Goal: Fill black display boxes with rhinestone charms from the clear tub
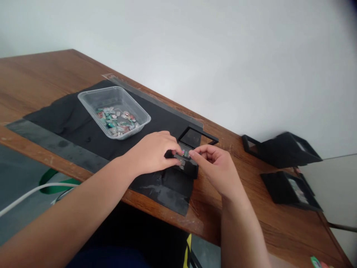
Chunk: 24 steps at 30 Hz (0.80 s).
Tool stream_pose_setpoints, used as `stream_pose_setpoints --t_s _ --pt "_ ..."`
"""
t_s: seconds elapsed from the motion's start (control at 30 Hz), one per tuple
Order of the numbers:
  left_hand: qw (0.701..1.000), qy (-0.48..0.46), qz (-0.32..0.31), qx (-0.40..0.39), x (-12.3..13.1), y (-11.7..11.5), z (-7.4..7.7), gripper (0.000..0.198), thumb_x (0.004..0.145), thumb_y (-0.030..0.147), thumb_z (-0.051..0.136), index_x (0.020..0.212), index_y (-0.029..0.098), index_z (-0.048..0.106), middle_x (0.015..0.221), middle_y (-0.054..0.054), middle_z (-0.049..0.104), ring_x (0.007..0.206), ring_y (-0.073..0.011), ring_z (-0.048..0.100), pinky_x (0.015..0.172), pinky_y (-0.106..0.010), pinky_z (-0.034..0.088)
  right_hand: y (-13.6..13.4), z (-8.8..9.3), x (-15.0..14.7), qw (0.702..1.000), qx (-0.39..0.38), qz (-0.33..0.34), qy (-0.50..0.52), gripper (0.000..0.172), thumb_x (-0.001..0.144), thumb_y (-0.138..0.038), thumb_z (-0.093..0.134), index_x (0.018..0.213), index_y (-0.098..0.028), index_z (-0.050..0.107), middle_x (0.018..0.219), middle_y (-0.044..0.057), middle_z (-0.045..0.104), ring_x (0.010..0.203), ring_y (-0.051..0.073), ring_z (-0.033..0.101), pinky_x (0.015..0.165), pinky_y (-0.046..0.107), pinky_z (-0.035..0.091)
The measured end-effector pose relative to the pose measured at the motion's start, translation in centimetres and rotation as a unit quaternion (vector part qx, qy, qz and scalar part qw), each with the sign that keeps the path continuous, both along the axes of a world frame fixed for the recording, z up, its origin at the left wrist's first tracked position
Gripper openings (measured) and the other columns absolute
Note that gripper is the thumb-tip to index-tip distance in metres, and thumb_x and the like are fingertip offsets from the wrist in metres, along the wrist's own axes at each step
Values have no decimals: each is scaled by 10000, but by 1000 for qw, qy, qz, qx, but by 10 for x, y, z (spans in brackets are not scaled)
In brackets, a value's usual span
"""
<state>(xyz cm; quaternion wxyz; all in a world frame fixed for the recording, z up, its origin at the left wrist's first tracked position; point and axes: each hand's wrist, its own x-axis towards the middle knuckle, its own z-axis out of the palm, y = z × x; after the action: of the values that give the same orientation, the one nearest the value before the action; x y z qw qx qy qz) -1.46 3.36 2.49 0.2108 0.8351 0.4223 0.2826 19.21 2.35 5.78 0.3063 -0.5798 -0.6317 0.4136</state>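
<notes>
Two hands (pixel 154 152) (pixel 218 163) — fingers (pixel 205 148) curled, nearly meeting, over black box (pixel 192 171)

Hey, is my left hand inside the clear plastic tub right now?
No, the left hand is at the black box, apart from the tub.

Between the left grip (pixel 156 150) and right grip (pixel 217 163) lies the box (pixel 192 171); left of them, on the mat (pixel 55 111), the tub (pixel 142 125), stones (pixel 117 121) inside; right, cases (pixel 279 150) on the table (pixel 242 175).

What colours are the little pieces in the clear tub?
The pieces are green, whitish and pinkish, best seen in the head view.
</notes>
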Motion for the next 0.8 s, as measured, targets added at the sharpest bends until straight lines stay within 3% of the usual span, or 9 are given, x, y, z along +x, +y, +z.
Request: stream_pose_setpoints --t_s 0.2,0.47,0.8 --pt "999 41 -1 -7 8 -1 -2 152 826 391 776 893 258 811 748 -10 678 787 -198 601 686 -306 428 -2 -2 -2 999 26 -5 -38 302 812 -460 730 798 -159 728 529 -51 480 489 82 370 452 219 280" --pt "998 54 -3 -13 8 -2 -6 133 899 344 703 922 277 815 780 -13 678 842 -202 607 764 -323 448 -2 -5 0 999 32 -10 -42 317 833 -486 712 814 -172 754 568 -19 558 512 98 402 462 230 293" --pt "998 -41 28 -42 5 -7 4 109 878 286 646 828 206 701 764 4 638 747 -157 587 676 -289 414 -1 -2 -1 995 70 -18 -74 312 866 -448 686 753 -162 735 503 -41 499 466 82 380 441 222 264"
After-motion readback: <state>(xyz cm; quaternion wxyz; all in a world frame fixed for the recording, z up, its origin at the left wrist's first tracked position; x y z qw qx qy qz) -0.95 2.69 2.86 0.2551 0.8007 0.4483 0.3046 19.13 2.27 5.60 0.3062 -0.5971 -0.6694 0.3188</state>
